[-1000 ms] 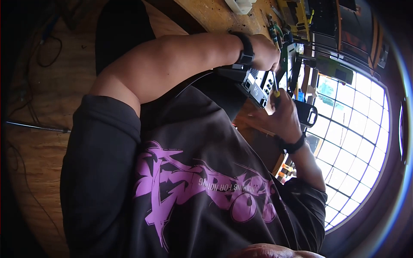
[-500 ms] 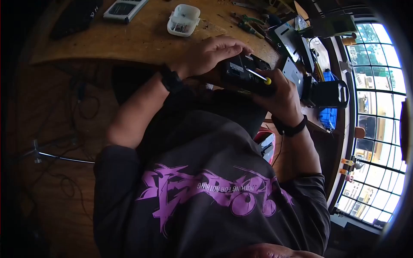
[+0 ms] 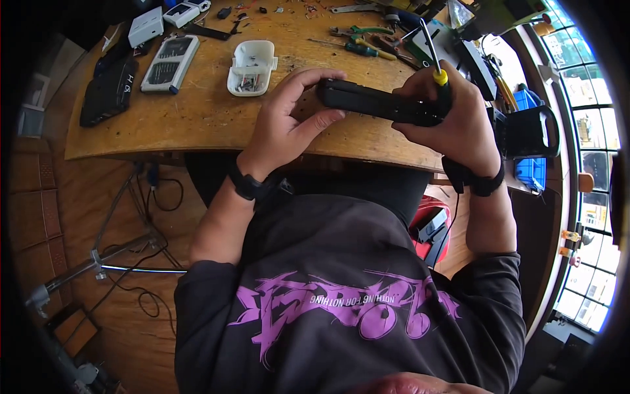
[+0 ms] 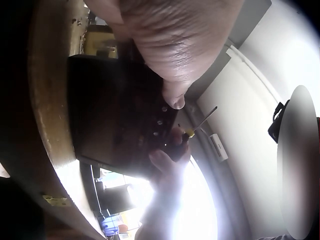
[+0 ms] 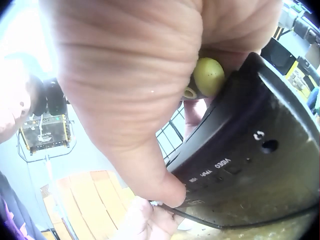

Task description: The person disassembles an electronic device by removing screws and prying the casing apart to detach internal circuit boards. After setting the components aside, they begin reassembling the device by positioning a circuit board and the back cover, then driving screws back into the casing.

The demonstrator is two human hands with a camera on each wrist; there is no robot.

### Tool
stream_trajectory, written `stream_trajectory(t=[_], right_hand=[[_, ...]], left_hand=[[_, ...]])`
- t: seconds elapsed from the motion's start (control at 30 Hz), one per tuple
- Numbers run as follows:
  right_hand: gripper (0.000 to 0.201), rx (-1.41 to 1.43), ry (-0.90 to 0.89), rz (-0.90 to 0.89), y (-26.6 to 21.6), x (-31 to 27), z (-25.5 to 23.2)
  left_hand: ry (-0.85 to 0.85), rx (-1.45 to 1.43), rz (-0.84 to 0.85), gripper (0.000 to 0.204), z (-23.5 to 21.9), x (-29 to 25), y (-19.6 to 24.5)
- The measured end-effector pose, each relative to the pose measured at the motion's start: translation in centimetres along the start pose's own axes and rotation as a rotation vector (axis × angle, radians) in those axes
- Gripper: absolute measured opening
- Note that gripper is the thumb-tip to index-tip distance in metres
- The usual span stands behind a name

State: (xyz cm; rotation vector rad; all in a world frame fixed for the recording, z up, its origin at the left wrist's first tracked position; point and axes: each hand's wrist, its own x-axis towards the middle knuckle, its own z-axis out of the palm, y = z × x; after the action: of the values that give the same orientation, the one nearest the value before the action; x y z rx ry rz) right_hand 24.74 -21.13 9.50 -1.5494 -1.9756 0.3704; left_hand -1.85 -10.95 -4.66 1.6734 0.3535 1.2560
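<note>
In the head view both hands hold up a flat black electronic device (image 3: pixel 374 102) above the table's front edge, its thin side towards the camera. My left hand (image 3: pixel 285 118) grips its left end, fingers along the far side and thumb on the near side. My right hand (image 3: pixel 466 121) grips the right end and also keeps a screwdriver (image 3: pixel 441 75) with a yellow-and-dark handle in its fingers, shaft pointing up, clear of the device. In the right wrist view, the device's edge (image 5: pixel 235 160) carries port openings with white lettering, one reading VIDEO. The left wrist view shows the device (image 4: pixel 120 115) dark against the window.
On the wooden table (image 3: pixel 203 128) stand an open white box (image 3: pixel 252 69) of small metal parts and a bit set (image 3: pixel 169 64). A black item (image 3: pixel 108 95) lies at left. Pliers (image 3: pixel 371 49) and other tools are behind the device; a blue crate (image 3: pixel 530 172) is at right.
The device has swung from its labelled face to edge-on. The screwdriver, earlier lying across it, now points upward away from it. My left hand has moved to its left end.
</note>
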Motion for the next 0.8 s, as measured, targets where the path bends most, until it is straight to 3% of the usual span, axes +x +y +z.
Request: stream_trajectory(t=[0.13, 0.23, 0.43, 0.5, 0.6, 0.8], right_hand=[[0.053, -0.003, -0.022, 0.01, 0.6, 0.0, -0.3], [0.054, -0.003, -0.008, 0.007, 0.7, -0.1, -0.2], [0.053, 0.023, 0.003, -0.006, 1.1, -0.2, -0.1], [0.053, 0.028, 0.009, 0.014, 0.9, -0.4, 0.2], [0.053, 0.004, 0.016, 0.024, 0.8, -0.7, 0.4], [0.055, -0.014, 0.039, 0.015, 0.1, -1.5, 0.7]], left_hand=[[-0.011, 0.053, 0.068, 0.053, -0.2, 0.4, -0.3], [-0.13, 0.126, 0.09, 0.054, -0.7, 0.2, -0.2], [-0.134, 0.142, 0.072, 0.049, -0.7, 0.1, 0.3], [-0.033, 0.086, 0.065, 0.049, -0.3, 0.2, 0.3], [-0.027, -0.055, 0.051, 0.048, 0.1, -0.1, 0.2], [-0.112, -0.007, 0.025, 0.048, -0.4, -0.9, 0.6]])
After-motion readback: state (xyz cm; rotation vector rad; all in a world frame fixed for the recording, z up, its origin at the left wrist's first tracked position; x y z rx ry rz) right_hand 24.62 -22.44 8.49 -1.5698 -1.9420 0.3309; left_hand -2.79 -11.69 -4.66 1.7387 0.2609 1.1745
